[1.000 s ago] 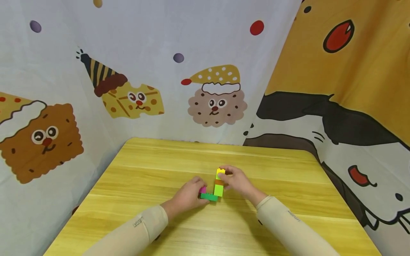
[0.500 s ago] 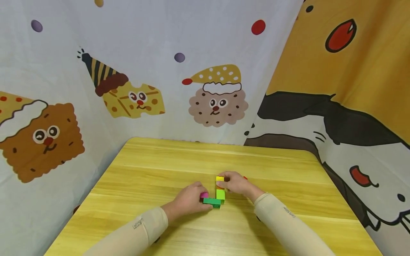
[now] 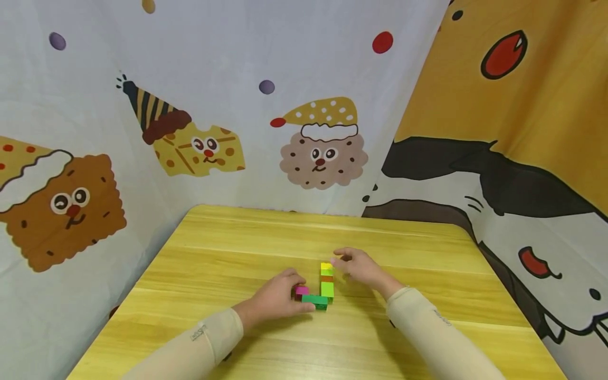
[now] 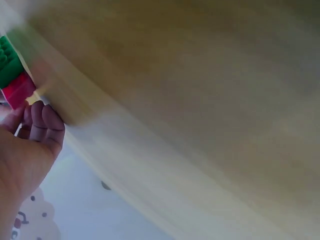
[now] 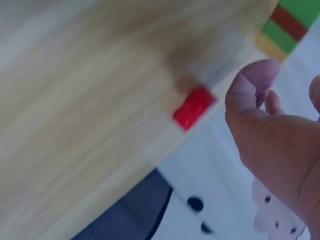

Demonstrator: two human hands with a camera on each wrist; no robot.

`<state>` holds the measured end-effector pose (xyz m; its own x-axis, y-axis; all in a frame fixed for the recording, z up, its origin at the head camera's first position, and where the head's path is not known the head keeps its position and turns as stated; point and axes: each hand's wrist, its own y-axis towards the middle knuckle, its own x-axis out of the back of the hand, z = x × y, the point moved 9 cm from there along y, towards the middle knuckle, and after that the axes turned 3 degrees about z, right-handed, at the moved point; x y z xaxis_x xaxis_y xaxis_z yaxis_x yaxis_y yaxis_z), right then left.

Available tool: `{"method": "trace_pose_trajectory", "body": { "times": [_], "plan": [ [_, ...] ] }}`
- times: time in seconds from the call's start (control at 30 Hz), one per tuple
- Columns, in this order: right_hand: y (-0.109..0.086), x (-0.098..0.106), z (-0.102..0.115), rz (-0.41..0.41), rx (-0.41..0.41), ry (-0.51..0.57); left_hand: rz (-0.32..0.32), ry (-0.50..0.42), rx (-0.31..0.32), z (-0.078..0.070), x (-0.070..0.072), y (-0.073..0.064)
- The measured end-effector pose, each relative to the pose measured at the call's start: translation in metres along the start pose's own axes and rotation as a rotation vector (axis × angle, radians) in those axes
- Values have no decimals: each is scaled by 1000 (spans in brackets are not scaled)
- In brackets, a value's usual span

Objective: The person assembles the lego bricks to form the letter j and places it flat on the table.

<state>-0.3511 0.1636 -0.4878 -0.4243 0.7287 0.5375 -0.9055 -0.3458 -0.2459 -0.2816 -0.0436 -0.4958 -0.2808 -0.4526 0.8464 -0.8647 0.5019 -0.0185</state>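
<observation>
A joined row of toy building bricks lies on the table. A magenta brick (image 3: 302, 291) and a dark green brick (image 3: 315, 302) form its near left part. On the right run a lime green brick (image 3: 327, 290), an orange brick (image 3: 326, 279) and a yellow brick (image 3: 326, 266) at the far end. My left hand (image 3: 275, 295) rests around the magenta end, fingers loosely bent, thumb along the dark green brick's near side. Beside the yellow brick hovers my right hand (image 3: 362, 268), fingers apart, holding nothing.
A loose red brick (image 5: 195, 107) lies on the table near my right hand in the right wrist view; the head view hides it. The wooden table (image 3: 228, 237) meets a printed curtain (image 3: 256, 195) at its back edge.
The bricks came down and slightly nearer, from a tilted hold to lying on the table. My right hand released the yellow end and drew right; my left fingers loosened from the magenta brick.
</observation>
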Motion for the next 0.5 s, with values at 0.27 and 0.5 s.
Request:
{"method": "trace_pose_trajectory", "body": {
  "times": [0.27,0.5],
  "plan": [
    [-18,61,-19,-140,-3,-167,-29,-58,-21,22,13,-12],
    [-25,79,-48,-165,-3,-250,-40,-72,-2,36,17,-17]
  ]
}}
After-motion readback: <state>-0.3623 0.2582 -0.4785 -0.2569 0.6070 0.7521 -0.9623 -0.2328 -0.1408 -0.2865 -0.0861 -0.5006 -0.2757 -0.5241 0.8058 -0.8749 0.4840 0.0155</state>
